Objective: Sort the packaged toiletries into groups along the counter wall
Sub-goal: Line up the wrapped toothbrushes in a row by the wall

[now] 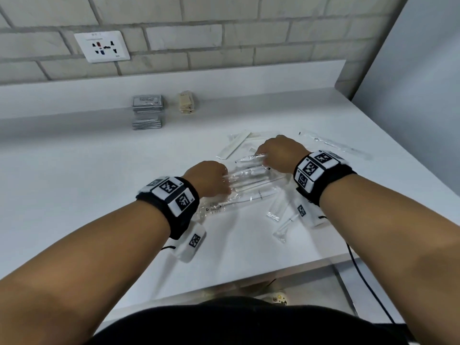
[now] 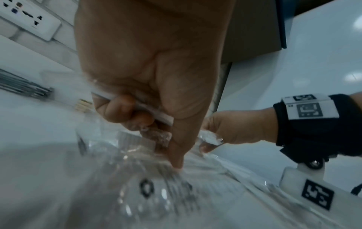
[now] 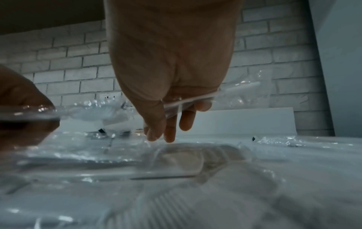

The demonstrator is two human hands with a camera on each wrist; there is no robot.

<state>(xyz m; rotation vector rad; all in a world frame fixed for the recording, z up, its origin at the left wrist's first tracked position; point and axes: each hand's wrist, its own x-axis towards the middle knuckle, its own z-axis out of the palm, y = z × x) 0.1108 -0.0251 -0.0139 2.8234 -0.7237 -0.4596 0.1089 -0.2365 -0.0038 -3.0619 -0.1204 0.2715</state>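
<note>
Clear-wrapped white toothbrushes point(image 1: 249, 188) lie in a loose pile mid-counter, and both hands are down on it. My left hand point(image 1: 210, 180) grips the ends of wrapped toothbrushes point(image 1: 245, 173); in the left wrist view its fingers point(image 2: 125, 111) curl round a white handle point(image 2: 156, 115) while the thumb points down onto the plastic. My right hand point(image 1: 277, 151) holds another wrapped toothbrush point(image 1: 249, 157). In the right wrist view that toothbrush point(image 3: 239, 89) crosses the palm under curled fingers point(image 3: 201, 106), and two fingers reach down toward the pile.
Against the wall stand a stack of grey sachets point(image 1: 147, 112) and a small stack of cream packets point(image 1: 186, 102). Wrapped combs point(image 1: 234, 145) lie behind the pile, a small comb point(image 1: 277, 211) and a thin packet point(image 1: 285, 229) in front, and a long wrapped item point(image 1: 336, 145) to the right.
</note>
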